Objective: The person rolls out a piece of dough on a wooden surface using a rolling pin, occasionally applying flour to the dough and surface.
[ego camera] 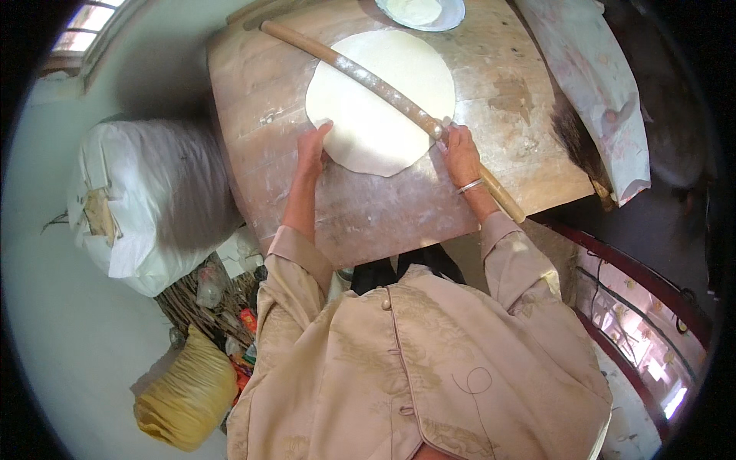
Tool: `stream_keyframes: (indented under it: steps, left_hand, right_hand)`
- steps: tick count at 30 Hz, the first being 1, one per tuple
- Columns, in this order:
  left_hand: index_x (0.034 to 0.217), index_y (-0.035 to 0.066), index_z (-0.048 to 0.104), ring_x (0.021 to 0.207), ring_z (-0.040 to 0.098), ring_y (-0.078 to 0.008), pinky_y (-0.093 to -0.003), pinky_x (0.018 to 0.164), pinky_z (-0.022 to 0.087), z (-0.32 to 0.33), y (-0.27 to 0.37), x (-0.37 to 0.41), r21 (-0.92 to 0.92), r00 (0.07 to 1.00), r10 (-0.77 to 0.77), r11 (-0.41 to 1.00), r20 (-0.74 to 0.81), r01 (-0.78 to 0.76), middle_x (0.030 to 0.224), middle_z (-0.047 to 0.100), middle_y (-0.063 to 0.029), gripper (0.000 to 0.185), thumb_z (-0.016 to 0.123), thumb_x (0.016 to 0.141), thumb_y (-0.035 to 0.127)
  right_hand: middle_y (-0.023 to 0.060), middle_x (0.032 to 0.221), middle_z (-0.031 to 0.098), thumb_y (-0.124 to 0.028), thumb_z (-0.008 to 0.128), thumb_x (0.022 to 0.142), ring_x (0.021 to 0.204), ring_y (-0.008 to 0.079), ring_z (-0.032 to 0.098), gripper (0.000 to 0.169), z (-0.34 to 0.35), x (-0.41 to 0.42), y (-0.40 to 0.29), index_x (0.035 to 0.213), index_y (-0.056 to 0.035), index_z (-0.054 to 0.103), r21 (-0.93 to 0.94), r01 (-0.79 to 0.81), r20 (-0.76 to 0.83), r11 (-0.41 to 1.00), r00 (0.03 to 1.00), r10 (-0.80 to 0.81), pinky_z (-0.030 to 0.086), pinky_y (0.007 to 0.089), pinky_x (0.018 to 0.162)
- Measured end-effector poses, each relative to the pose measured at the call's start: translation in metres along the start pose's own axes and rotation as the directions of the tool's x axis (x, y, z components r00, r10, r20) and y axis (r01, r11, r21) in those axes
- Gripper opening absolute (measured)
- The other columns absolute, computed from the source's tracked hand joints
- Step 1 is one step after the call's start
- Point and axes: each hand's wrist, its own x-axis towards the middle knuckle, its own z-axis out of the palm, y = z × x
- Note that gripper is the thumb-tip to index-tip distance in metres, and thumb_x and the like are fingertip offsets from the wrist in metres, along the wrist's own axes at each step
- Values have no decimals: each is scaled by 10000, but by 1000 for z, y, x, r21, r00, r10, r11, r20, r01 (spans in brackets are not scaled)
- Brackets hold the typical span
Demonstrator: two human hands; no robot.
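A wide round sheet of pale dough (374,123) lies flat on a floured wooden board (356,213). Across it, slantwise from upper left to lower right, rests a long wooden rolling pin (374,83) dusted with flour. My left hand (312,148) pinches the dough's left edge, thumb on top and the other fingers mostly hidden. At the dough's right edge my right hand (462,154) closes over the pin, thumb on one side and fingertips on the other. A bracelet (470,186) circles my right wrist, and the pin's near end sticks out beyond it.
A bowl of flour (420,12) stands at the board's far edge. Along the right side lie a straw hand brush (581,138) and a pale sheet (604,86). To the left are a bulky white sack (167,190), bundled sticks (201,299) and a yellow sack (187,394).
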Motion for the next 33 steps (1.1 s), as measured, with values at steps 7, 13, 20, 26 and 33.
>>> stream_keyframes:
  steps: [7, 13, 20, 26, 33]
  left_hand:
    - [1085, -115, 615, 735, 690, -250, -326, 545, 555, 20, 59, -8, 547, 958, -1, 821, 288, -163, 926, 682, -175, 534, 667, 849, 361]
    - [959, -98, 673, 651, 694, -204, -315, 607, 557, 122, 116, -18, 277, 872, 69, 934, 485, -228, 818, 700, -153, 361, 645, 884, 254]
    - [907, 27, 662, 965, 593, -308, -453, 962, 416, 137, 85, 52, 641, 375, 626, -270, 684, -719, 961, 612, -132, 201, 591, 878, 212]
    - [833, 40, 626, 870, 586, -297, -437, 797, 454, 91, 61, 25, 590, 295, 565, -457, 770, -665, 884, 586, -133, 178, 588, 892, 203]
    - [939, 6, 639, 1133, 541, -313, -466, 976, 425, 61, 0, -69, 579, 359, 531, -334, 767, -744, 1163, 574, -169, 289, 684, 849, 276]
  right_hand:
    - [185, 1088, 523, -121, 712, 783, 1007, 376, 543, 408, 22, -9, -42, 1120, -15, 506, 86, -94, -68, 992, 993, 100, 479, 455, 845]
    - [193, 1093, 529, -94, 716, 763, 1006, 370, 531, 469, -11, -27, -48, 1185, 4, 535, 286, -26, -80, 958, 996, 51, 453, 451, 859]
    - [181, 1157, 549, -147, 740, 767, 1047, 377, 555, 485, -18, -47, -28, 1195, -31, 545, 102, -129, 38, 986, 991, 126, 457, 451, 944]
    - [157, 1214, 547, -267, 748, 779, 1156, 362, 536, 532, -17, -37, 56, 1220, -50, 547, 39, 112, 184, 993, 976, -118, 466, 457, 973]
    - [152, 1252, 541, -323, 691, 835, 1203, 344, 521, 493, -50, -29, 120, 1267, -127, 557, -15, 455, 259, 891, 862, -436, 440, 458, 1010]
